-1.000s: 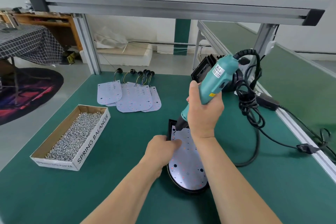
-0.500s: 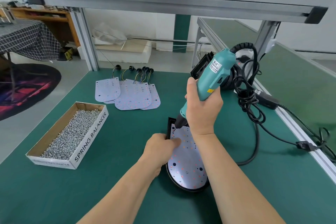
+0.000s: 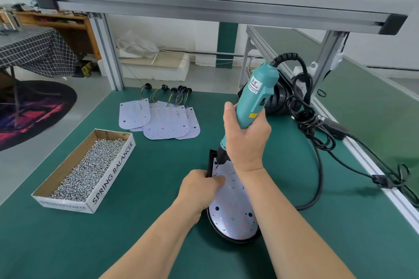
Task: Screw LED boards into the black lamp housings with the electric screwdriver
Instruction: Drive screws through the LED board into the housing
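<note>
LED board (image 3: pixel 231 206) lies in the black housing (image 3: pixel 210 161), partly hidden by the right hand (image 3: pixel 246 140) gripping the screwdriver (image 3: pixel 256 99); left hand (image 3: pixel 199 186), at nine o'clock, grips the housing's edge.

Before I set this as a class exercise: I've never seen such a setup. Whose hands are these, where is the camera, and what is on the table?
This is one picture from a camera worn on a person's head, looking forward and down at their own bare hands. There is no robot. The right hand grips a teal electric screwdriver. Its tip is down on the far end of an LED board, which lies in a black housing. The left hand holds the housing's left edge. Also on the green table are a cardboard box of screws to the left, spare boards with wires farther back, and the screwdriver's black cord to the right.
</note>
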`<state>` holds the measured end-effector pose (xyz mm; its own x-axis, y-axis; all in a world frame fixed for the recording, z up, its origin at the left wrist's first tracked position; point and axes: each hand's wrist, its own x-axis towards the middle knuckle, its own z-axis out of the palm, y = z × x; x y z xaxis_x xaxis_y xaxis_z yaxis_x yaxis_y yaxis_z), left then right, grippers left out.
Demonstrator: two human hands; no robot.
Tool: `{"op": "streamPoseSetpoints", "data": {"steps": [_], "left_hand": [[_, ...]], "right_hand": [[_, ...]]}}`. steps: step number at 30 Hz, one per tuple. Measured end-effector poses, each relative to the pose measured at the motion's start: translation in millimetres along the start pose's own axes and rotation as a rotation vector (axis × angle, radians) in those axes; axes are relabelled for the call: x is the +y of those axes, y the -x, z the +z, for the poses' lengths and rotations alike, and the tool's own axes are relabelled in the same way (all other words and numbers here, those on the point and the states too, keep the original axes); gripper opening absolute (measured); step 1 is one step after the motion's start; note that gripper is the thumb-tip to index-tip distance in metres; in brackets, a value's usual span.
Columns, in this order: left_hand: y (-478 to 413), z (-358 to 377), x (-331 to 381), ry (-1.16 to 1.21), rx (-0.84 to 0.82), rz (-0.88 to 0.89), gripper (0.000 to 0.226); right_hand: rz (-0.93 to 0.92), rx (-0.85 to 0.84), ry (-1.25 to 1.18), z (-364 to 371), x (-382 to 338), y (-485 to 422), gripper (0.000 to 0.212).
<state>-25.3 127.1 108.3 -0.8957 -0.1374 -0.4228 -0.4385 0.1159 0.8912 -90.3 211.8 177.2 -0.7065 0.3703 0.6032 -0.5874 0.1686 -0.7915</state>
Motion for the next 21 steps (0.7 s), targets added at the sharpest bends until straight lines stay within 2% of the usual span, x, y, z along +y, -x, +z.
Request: {"op": "streamPoseSetpoints", "data": {"steps": [4, 6, 9, 12, 16, 21], "left_hand": [[2, 0, 0, -0.016, 0.022, 0.01, 0.035], [4, 1, 0, -0.023, 0.033, 0.024, 0.023], [4, 0, 0, -0.023, 0.036, 0.039, 0.031], [7, -2, 5, -0.033, 0.016, 0.022, 0.018], [8, -3, 6, -0.021, -0.016, 0.014, 0.032], [9, -4, 4, -0.032, 0.011, 0.011, 0.051]], "right_hand": [[0.069, -0.054, -0.022, 3, 2, 2, 0.029], [0.052, -0.052, -0.006, 4, 0, 5, 0.029], [0.027, -0.045, -0.002, 3, -2, 9, 0.027], [0.068, -0.027, -0.016, -8, -7, 7, 0.028], [0.144, 0.135, -0.131, -37, -18, -16, 0.019], [0.174, 0.295, -0.068, -91, -9, -42, 0.026]]}}
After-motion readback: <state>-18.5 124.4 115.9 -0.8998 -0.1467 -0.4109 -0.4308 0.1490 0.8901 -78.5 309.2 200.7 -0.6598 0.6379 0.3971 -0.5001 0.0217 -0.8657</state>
